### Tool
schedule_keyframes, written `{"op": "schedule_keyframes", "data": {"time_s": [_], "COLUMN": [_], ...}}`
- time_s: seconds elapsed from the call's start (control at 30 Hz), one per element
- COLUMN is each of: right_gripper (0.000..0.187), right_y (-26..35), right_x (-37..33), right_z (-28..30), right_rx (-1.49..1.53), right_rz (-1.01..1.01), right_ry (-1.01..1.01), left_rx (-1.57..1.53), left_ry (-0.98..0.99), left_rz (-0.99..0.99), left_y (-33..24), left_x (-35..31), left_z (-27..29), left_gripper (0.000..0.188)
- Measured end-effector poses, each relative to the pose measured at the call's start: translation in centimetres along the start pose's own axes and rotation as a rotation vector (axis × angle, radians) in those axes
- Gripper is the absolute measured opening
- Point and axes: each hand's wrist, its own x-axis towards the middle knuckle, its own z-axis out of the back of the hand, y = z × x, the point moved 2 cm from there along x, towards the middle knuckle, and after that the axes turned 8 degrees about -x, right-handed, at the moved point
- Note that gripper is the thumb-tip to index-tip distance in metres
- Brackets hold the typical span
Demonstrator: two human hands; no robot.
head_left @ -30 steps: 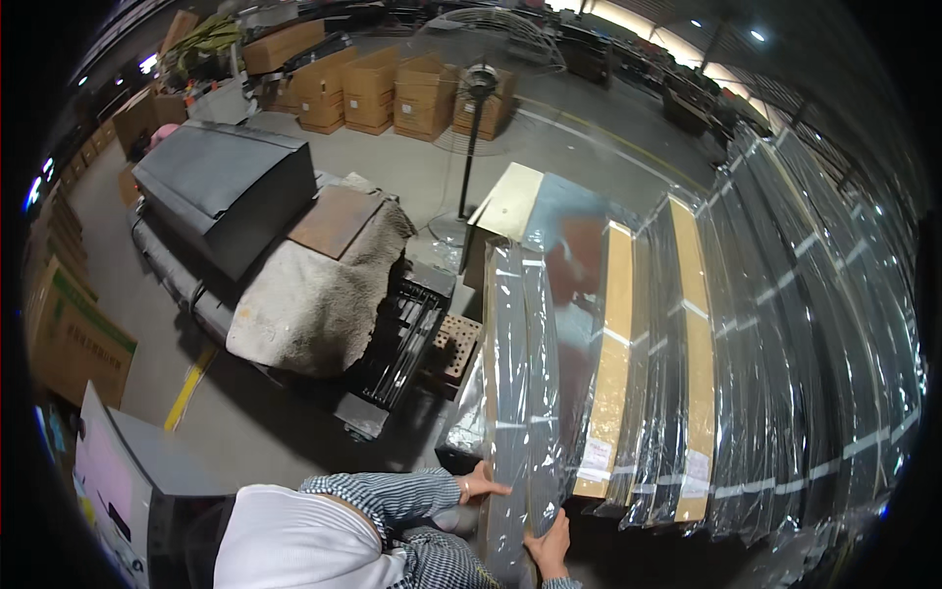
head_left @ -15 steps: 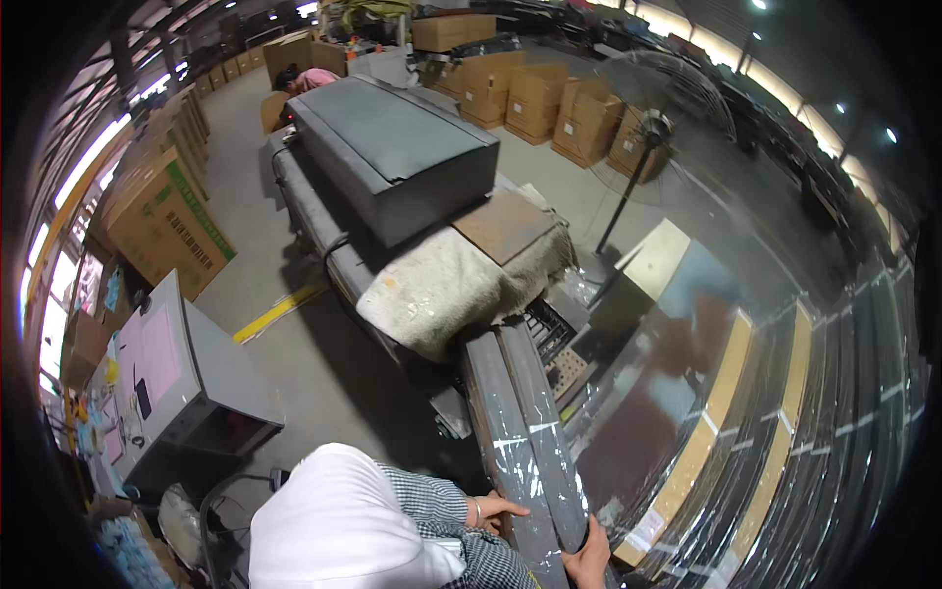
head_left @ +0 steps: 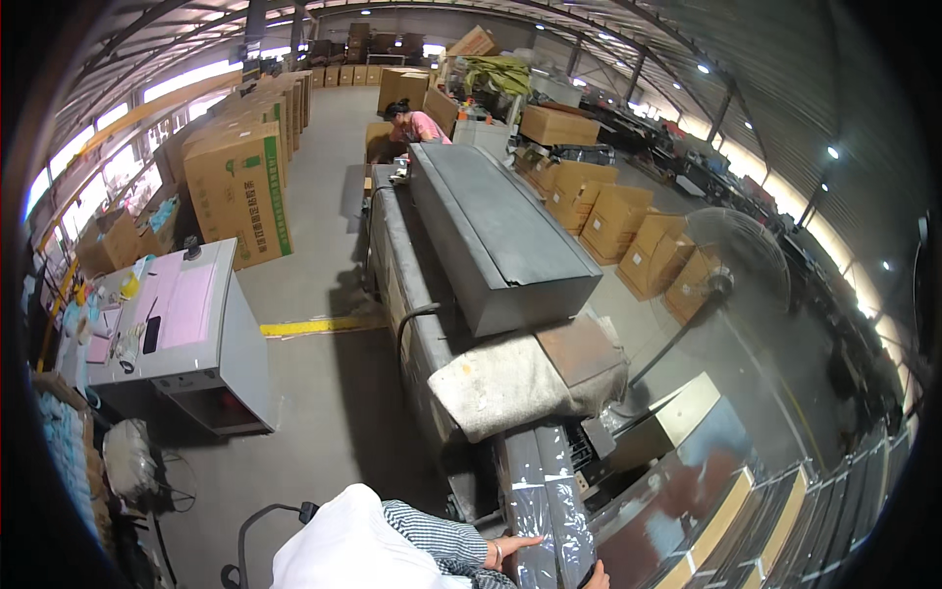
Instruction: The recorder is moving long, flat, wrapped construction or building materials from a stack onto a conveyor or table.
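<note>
Two long grey strips in shiny clear film (head_left: 531, 501) lie side by side, running from under a draped cloth toward me. My left hand (head_left: 512, 550), with a bracelet at the wrist and a checked sleeve, grips the left strip's edge, its fingers reaching over the top. At the right side, my right hand (head_left: 596, 577) is closed against the other strip's edge; the lower picture rim cuts most of it off. A pale cloth (head_left: 491, 388) drapes the end of a long machine (head_left: 392, 265), below its big grey box-shaped cover (head_left: 505, 231).
Long wrapped panels (head_left: 775, 530) stand at the right, near a pedestal fan (head_left: 721, 283). To the left is a grey-white desk (head_left: 186, 309) with a phone; cartons (head_left: 235, 191) stand beyond. A person in pink (head_left: 420, 128) bends at the machine's far end.
My view has tilted up and turned left, so the strips and both hands sit lower in the picture and less of them shows. Both hands stay on the strips.
</note>
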Motion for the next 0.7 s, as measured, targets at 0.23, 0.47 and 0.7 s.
{"op": "schedule_keyframes", "data": {"time_s": [0.23,0.47,0.7], "right_gripper": [0.078,0.078,0.084], "right_y": [1.0,0.9,-0.4], "right_x": [2.8,4.4,6.0], "right_z": [0.5,-0.1,-3.1], "right_rx": [0.021,0.018,-0.019], "right_rz": [-0.022,-0.028,-0.029], "right_ry": [0.013,0.006,0.027], "left_rx": [0.042,0.029,0.001], "left_ry": [0.053,0.103,0.025], "left_rz": [-0.006,-0.017,-0.016], "left_y": [-2.4,-4.2,-5.8], "left_x": [2.5,2.2,0.8], "left_z": [0.3,0.2,1.0], "left_gripper": [0.114,0.117,0.109]}}
